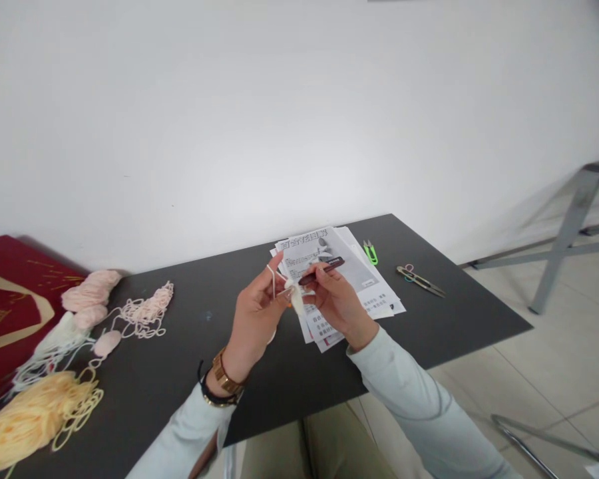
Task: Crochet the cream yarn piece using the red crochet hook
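My left hand (259, 306) is closed on a small piece of white crochet work (295, 298), and a strand of white yarn (273, 278) runs over its raised index finger. In my right hand (337, 299) a crochet hook with a dark brown handle (327, 269) is gripped like a pen, its tip end at the white work. The hook's tip itself is too small to make out. Both hands meet above printed sheets of paper (382, 303) on the black table (194, 372).
Green thread snips (371, 253) and metal scissors (422, 281) lie to the right. On the left are pale pink yarn (90, 293), a loose pink tangle (147, 311), white yarn (62, 339), yellow yarn (34, 412) and a dark red bag (10, 286). A white wall (229, 120) rises behind the table.
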The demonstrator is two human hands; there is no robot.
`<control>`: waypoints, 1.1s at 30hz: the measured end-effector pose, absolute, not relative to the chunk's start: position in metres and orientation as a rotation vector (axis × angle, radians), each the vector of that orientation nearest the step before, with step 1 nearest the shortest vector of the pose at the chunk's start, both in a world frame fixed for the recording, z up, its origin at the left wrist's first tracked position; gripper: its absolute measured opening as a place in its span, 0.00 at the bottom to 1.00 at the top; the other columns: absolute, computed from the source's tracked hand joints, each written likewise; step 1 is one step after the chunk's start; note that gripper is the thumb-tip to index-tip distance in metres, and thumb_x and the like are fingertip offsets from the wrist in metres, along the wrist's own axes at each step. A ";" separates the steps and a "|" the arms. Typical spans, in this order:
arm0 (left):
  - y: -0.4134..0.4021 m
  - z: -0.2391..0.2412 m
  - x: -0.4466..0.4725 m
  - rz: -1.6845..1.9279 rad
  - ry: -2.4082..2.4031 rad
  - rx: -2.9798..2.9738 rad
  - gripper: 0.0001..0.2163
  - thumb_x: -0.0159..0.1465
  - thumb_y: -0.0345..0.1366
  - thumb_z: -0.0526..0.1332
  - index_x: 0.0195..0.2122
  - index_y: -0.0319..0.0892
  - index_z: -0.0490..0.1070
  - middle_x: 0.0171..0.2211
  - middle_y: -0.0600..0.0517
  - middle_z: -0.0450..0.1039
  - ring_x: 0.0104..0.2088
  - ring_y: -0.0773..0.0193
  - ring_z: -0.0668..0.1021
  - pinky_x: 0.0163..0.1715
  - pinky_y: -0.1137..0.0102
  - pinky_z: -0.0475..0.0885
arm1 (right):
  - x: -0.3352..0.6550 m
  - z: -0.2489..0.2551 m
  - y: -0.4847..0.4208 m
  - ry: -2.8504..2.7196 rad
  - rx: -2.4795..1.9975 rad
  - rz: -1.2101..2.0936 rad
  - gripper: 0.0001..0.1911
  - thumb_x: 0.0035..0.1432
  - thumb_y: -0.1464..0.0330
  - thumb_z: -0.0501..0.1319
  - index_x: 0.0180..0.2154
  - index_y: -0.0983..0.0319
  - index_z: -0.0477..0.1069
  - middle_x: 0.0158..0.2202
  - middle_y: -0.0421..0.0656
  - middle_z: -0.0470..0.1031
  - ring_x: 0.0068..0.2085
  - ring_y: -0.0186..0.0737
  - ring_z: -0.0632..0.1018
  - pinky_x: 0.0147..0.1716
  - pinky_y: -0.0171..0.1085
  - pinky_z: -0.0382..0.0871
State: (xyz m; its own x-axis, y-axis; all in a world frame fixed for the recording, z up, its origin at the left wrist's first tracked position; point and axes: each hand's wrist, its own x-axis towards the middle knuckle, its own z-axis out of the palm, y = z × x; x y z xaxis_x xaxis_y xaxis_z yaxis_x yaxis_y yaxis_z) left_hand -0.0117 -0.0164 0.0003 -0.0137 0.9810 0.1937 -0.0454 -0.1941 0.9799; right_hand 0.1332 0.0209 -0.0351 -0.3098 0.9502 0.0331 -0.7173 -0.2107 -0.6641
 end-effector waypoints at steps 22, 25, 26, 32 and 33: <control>-0.005 -0.017 -0.005 1.524 1.259 1.392 0.22 0.59 0.33 0.63 0.56 0.45 0.70 0.42 0.50 0.74 0.39 0.65 0.77 0.42 0.70 0.72 | 0.123 -0.039 0.020 -0.801 -0.696 1.515 0.11 0.40 0.71 0.75 0.30 0.60 0.79 0.27 0.39 0.81 0.27 0.34 0.79 0.25 0.32 0.77; -0.005 -0.009 -0.021 1.408 1.300 1.756 0.21 0.61 0.31 0.60 0.57 0.44 0.68 0.41 0.49 0.75 0.39 0.65 0.76 0.43 0.69 0.71 | 0.127 -0.041 0.021 -0.879 -0.675 1.501 0.10 0.41 0.70 0.74 0.31 0.60 0.79 0.27 0.38 0.81 0.24 0.34 0.78 0.25 0.34 0.77; -0.005 -0.007 -0.026 1.359 1.290 1.875 0.20 0.62 0.30 0.59 0.56 0.44 0.69 0.40 0.49 0.75 0.38 0.65 0.76 0.43 0.68 0.71 | 0.127 -0.041 0.021 -0.893 -0.670 1.519 0.10 0.41 0.70 0.74 0.30 0.60 0.79 0.26 0.39 0.81 0.23 0.34 0.78 0.25 0.34 0.77; 0.000 -0.001 -0.042 1.184 1.189 2.048 0.21 0.62 0.31 0.60 0.57 0.43 0.69 0.32 0.53 0.72 0.31 0.67 0.71 0.36 0.70 0.68 | 0.129 -0.039 0.021 -0.928 -0.691 1.673 0.11 0.39 0.70 0.75 0.29 0.60 0.79 0.27 0.39 0.81 0.24 0.34 0.79 0.24 0.32 0.75; 0.001 0.000 -0.042 1.194 1.179 1.925 0.21 0.60 0.31 0.62 0.56 0.43 0.71 0.30 0.54 0.71 0.30 0.68 0.71 0.35 0.71 0.68 | 0.129 -0.039 0.021 -0.927 -0.693 1.678 0.11 0.39 0.69 0.75 0.29 0.60 0.79 0.27 0.39 0.81 0.24 0.34 0.79 0.24 0.32 0.75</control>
